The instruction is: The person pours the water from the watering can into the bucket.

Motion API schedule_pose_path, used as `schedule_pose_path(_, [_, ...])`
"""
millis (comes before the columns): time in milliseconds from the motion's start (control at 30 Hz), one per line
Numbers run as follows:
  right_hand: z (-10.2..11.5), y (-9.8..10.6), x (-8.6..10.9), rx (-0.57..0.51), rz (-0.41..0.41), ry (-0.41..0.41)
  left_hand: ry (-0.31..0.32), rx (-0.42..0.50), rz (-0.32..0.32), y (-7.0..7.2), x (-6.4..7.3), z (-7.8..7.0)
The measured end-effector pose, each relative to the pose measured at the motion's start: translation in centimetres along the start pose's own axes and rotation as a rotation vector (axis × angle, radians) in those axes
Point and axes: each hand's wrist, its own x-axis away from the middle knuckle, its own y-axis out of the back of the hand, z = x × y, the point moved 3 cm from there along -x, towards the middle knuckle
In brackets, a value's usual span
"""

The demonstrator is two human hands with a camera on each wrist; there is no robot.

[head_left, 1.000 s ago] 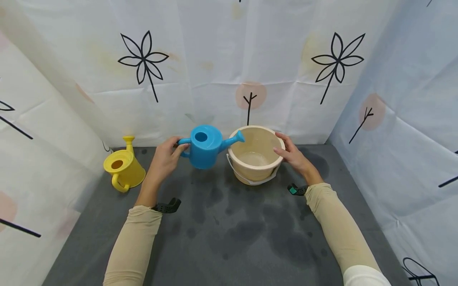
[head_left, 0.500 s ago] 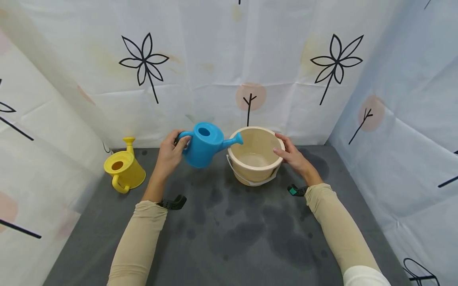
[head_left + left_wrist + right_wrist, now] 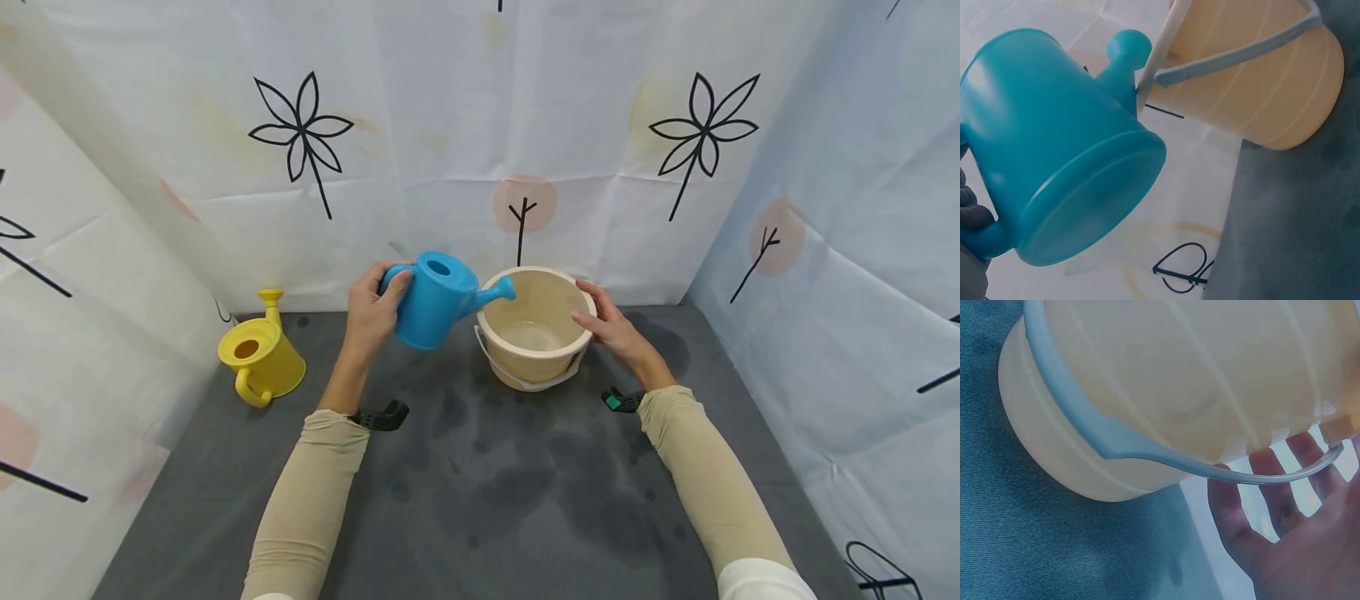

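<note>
My left hand point(image 3: 371, 310) grips the handle of a blue watering can point(image 3: 433, 310), which is held off the table and tilted toward a cream bucket point(image 3: 534, 367). In the head view the can's spout tip point(image 3: 506, 288) overlaps the bucket's opening at its left rim; no stream of water shows. The bucket stands on the table. At its right rim my right hand point(image 3: 613, 329) holds on, thumb over the edge and fingers outside. In the right wrist view, several fingers point(image 3: 1229, 506) lie against the outer wall, behind the pale bail handle point(image 3: 1141, 449).
A yellow watering can point(image 3: 268, 362) stands at the left back of the grey table point(image 3: 510, 517). Dark damp patches mark the cloth in front of the bucket. White printed sheets point(image 3: 420, 108) wall in the back and both sides.
My left hand has moved right and slightly up along the blue watering can's handle, and the can has tipped further toward the bucket. My right hand and the bucket stay put.
</note>
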Motion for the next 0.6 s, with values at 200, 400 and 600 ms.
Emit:
schedule_pose_path(200, [0.1,-0.1,-0.1,-0.010,0.002,-0.002,-0.012,0.003,-0.044,-0.8,-0.5,-0.3])
schedule_pose_path(400, [0.0,0.0,-0.2,-0.009,-0.002,-0.004,-0.085,-0.023,-0.052,-1.3,-0.8,-1.2])
schedule_pose_path(600, [0.0,0.1,-0.1,-0.008,-0.002,-0.006,-0.131,-0.053,-0.022,-1.7,-0.8,-2.3])
